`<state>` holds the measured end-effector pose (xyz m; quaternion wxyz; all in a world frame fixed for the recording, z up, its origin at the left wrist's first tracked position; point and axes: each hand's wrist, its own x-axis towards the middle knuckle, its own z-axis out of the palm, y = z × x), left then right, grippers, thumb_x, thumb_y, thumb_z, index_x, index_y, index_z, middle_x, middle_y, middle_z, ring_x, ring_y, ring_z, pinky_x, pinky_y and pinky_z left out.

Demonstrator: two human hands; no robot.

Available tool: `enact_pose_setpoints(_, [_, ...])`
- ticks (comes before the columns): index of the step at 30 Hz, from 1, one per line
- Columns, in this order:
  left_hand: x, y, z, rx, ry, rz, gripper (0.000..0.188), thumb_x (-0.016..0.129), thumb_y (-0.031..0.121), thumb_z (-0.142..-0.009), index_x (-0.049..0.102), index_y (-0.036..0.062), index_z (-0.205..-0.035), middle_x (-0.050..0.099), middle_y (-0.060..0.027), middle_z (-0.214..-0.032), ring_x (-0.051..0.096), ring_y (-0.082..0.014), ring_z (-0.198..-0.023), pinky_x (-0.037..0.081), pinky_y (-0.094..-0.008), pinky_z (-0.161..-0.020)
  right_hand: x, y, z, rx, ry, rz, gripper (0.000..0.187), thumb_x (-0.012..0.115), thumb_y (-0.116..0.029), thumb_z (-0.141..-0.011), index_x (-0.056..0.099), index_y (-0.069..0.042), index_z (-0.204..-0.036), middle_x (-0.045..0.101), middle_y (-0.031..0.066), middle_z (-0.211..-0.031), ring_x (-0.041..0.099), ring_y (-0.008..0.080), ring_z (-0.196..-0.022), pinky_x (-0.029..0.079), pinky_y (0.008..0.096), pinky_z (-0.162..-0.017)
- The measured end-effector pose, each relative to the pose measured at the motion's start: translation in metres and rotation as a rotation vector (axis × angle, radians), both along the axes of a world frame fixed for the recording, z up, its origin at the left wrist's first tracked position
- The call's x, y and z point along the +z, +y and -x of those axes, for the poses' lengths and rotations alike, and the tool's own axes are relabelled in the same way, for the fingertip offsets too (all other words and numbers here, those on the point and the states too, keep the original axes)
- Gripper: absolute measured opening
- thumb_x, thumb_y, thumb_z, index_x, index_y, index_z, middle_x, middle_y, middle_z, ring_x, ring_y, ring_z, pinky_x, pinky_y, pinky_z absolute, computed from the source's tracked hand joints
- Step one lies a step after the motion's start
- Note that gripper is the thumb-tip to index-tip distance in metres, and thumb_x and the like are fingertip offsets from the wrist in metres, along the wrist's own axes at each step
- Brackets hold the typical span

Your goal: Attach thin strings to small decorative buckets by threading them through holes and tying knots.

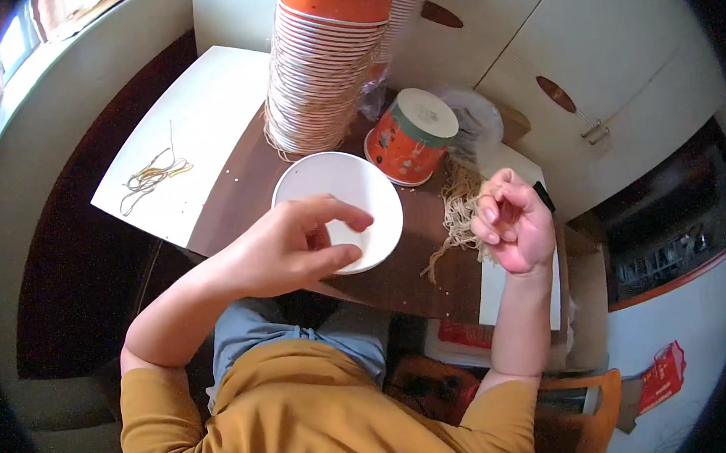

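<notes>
A round white paper bucket [360, 185] stands mouth up at the near edge of the brown table. Over its opening my left hand [292, 240] hovers with thumb and fingers apart, holding nothing. My right hand [514, 220] is raised at the table's right side, palm toward me and fingers curled in. Whatever it may hold is hidden; a small black piece [544, 197] shows behind it. A tangle of beige cords [461, 203] lies just left of that hand, partly covered by it.
A tall stack of nested orange-and-white buckets [318, 70] rises behind the bucket. Right of it sits an upside-down orange bucket [412, 139]. Loose cords [154, 178] lie on the white left panel. White cabinets [621, 65] stand behind, a wooden chair [600, 420] at lower right.
</notes>
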<state>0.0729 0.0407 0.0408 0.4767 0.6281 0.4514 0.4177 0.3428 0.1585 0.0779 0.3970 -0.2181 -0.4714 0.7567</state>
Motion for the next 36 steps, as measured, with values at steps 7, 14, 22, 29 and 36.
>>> enact_pose_setpoints(7, [0.003,0.028,-0.035,-0.027,-0.076,-0.298,0.044,0.072,0.018,-0.084,0.056,0.0047,-0.122,0.054,0.0027,-0.076,0.046,-0.0033,-0.063,0.04,-0.0202,-0.055,0.029,-0.013,0.026,0.136,-0.099,-0.071,0.01,0.047,-0.01,-0.087,0.052,-0.002,-0.083,0.058,0.0123,-0.067,0.03,0.0051,-0.038,0.032,0.0206,-0.038])
enact_pose_setpoints(14, [-0.007,0.011,-0.017,-0.148,-0.088,0.081,0.022,0.062,0.022,-0.091,0.068,0.0001,-0.094,0.064,-0.0028,-0.071,0.054,-0.0042,-0.064,0.046,-0.0223,-0.055,0.021,-0.003,0.018,0.063,-0.083,-0.066,0.009,0.048,-0.011,-0.086,0.05,-0.003,-0.081,0.056,0.0112,-0.066,0.037,0.0091,-0.041,0.03,0.0213,-0.037])
enact_pose_setpoints(22, [0.001,0.004,0.008,-0.031,0.019,0.098,0.024,0.063,0.021,-0.09,0.068,-0.0015,-0.09,0.062,-0.0037,-0.067,0.056,-0.0077,-0.062,0.047,-0.0247,-0.056,-0.01,0.017,0.015,-0.118,-0.77,-0.661,0.014,0.059,-0.013,-0.081,0.055,0.0,-0.087,0.061,0.0117,-0.08,0.054,0.0161,-0.067,0.044,0.0277,-0.063])
enact_pose_setpoints(29, [0.028,0.028,0.01,-0.079,0.291,0.017,0.021,0.062,0.018,-0.087,0.069,-0.002,-0.086,0.064,-0.0091,-0.066,0.06,-0.0123,-0.06,0.047,-0.0296,-0.057,-0.014,-0.023,0.08,0.296,-0.36,-0.569,0.078,0.069,-0.018,-0.078,0.026,0.001,-0.14,0.044,0.019,-0.129,0.048,0.0252,-0.117,0.035,0.0382,-0.104])
enact_pose_setpoints(36, [0.024,0.04,0.032,-0.136,0.212,0.154,0.025,0.061,0.021,-0.09,0.068,-0.0019,-0.085,0.062,-0.0011,-0.066,0.055,-0.0061,-0.061,0.042,-0.0224,-0.054,-0.032,-0.031,0.098,0.121,-0.468,-0.581,0.02,0.065,-0.007,-0.087,0.059,0.001,-0.104,0.064,0.0057,-0.083,0.06,0.0083,-0.073,0.049,0.0241,-0.063])
